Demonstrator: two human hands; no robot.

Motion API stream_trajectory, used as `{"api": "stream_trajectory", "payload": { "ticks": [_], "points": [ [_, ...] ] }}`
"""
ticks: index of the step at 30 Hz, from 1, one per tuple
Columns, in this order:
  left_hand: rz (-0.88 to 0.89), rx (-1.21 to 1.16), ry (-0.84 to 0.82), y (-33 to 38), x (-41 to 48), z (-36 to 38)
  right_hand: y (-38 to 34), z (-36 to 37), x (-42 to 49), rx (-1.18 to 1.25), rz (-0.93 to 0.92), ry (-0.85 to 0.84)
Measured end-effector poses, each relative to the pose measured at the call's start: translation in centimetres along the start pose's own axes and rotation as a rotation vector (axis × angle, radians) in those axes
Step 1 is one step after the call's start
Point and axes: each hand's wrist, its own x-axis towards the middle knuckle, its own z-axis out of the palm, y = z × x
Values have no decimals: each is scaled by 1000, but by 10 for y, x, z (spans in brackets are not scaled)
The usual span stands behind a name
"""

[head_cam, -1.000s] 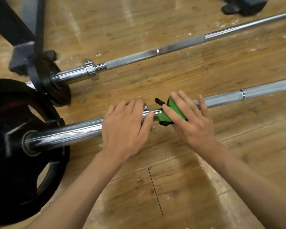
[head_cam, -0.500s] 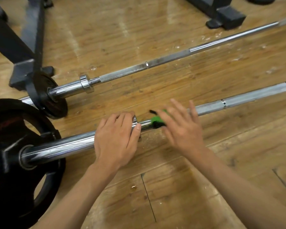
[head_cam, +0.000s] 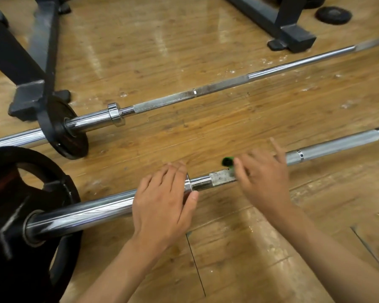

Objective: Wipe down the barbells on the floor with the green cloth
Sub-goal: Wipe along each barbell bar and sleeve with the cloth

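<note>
Wiping under way on the near barbell, to judge by the layout. Steady it with the left hand, laid over the smooth sleeve just beside the collar on the side toward the weight plate, fingers pressed together across the top, thumb on the near side. Press the green cloth onto the rough grip a little past the collar on the opposite side, under the right hand, fingers spread and fairly straight as far as the blur allows, one lifted clear. Cloth mostly hidden beneath, only a tip showing; impossible to tell of any pinch underneath. Better wrapped round the shaft than pushed flat, to reach the underside. Scrub the grimy specks right next to the collar, then work outward. Leave the far barbell, well beyond the collar, for afterwards.
</note>
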Motion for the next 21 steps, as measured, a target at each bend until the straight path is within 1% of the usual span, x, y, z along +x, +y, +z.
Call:
{"api": "stream_trajectory", "payload": {
  "ticks": [2, 3, 4, 5, 8, 11, 14, 17, 18, 21],
  "points": [
    [-7, 1, -6, 5, -4, -1, 15, -12, 1, -31, 187, -45],
    [-11, -3, -11, 7, -6, -2, 11, -13, 1, -54, 238, -73],
    [-12, -7, -15, 9, -9, -2, 0, -12, -1, -50, 235, -100],
    [-6, -11, -16, 9, -11, -3, -16, -10, -4, -9, 184, -128],
    [14, -22, -28, 10, -19, -5, -57, -3, -16, 132, -48, -171],
    [22, -54, -76, 10, -24, -10, -41, -7, -18, 94, -213, -141],
    [9, -79, -104, 12, -25, -15, -16, -16, -23, 49, -225, -154],
    [-73, -124, -130, 18, -21, -19, -19, -22, -31, 22, -197, -219],
    [-108, -138, -144, 21, -20, -21, -20, -25, -34, -3, -222, -253],
    [-172, -169, -176, 26, -20, -22, -14, -38, -37, -140, -390, -423]
  ]
}}
